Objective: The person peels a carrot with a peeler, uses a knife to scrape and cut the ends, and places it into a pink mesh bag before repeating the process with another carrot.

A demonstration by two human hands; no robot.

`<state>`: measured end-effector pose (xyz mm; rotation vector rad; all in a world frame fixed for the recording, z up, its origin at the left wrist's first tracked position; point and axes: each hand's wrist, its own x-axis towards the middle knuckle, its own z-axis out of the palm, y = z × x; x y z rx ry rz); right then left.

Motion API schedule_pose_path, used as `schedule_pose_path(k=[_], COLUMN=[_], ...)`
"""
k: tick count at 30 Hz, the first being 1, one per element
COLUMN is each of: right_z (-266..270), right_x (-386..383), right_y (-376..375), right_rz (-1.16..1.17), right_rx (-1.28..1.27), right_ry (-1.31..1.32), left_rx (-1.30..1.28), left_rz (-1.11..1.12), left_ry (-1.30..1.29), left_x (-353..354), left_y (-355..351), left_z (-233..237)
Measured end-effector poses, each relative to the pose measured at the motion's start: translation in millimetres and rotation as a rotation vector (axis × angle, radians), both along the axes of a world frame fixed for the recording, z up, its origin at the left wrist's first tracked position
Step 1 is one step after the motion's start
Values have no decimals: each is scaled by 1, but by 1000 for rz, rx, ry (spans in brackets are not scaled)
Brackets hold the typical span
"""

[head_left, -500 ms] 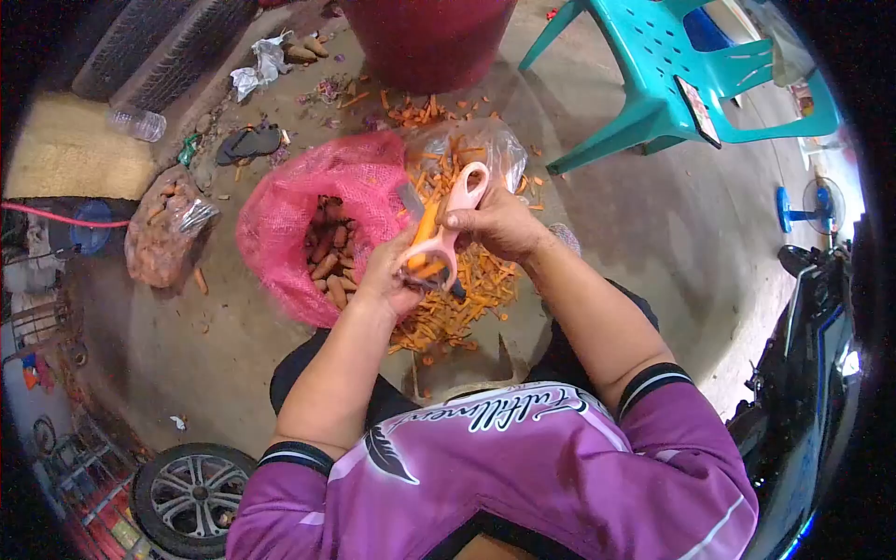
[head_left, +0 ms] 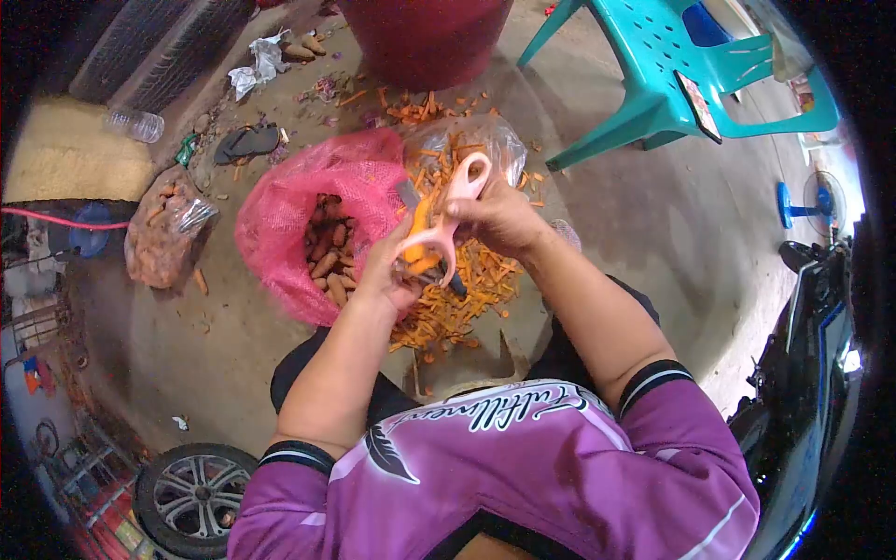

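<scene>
My left hand grips an orange carrot and holds it upright over a heap of carrot peelings. In my right hand is a pink peeler, its blade end lying against the lower part of the carrot. Just left of my hands an open pink mesh sack holds several unpeeled brown carrots.
A clear plastic bag with peelings lies behind the heap, a dark red tub beyond it. A teal plastic chair stands at right, a motorbike at far right. Another bag of carrots lies at left, a wheel at lower left.
The peeler and my right hand have shifted slightly up along the carrot. My left hand stays where it was.
</scene>
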<state>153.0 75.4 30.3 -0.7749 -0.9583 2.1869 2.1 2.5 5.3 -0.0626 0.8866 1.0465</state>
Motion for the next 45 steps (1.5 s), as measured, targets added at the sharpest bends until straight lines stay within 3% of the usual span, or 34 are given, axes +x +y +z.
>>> schedule_pose_path(k=[5,7,10,12,17,20,21,25,27,30,32,37,41,44,45], right_z=[-12,-26,-37,-37,-17,5,3,-18,-21,-39,-30,-13,-5,-46,-27], right_x=[2,5,24,36,16,2,1,7,8,27,38,20,3,15,18], right_y=[5,11,44,53,26,1,0,11,16,48,53,27,0,22,28], right_rz=[65,-41,-322,-544,-214,50,100,105,-45,-328,-493,-207,47,-86,-211], right_rx=[-26,-4,16,-78,-33,1,51,-46,-30,28,-19,-30,43,99,-6], right_ry=[-70,-205,-381,-485,-218,-117,-121,-102,-145,-265,-464,-192,-83,-272,-231], left_rx=[-11,-67,48,-2,18,-53,6,-5,32,108,67,91,-30,119,111], left_rz=[-9,24,-175,-176,-168,-51,-98,-74,-149,-209,-192,-186,-44,-227,-231], left_ry=[-42,22,-314,-186,-203,24,-147,-83,-103,-569,-412,-90,8,-59,-110], left_x=[0,9,-2,0,-15,1,-2,3,2,-5,-4,-10,5,-5,-6], left_y=[-3,2,-2,-2,-1,0,0,0,1,0,0,1,2,-4,-5], left_z=[-13,1,-2,3,-17,6,8,1,4,-15,-6,-4,12,-8,-10])
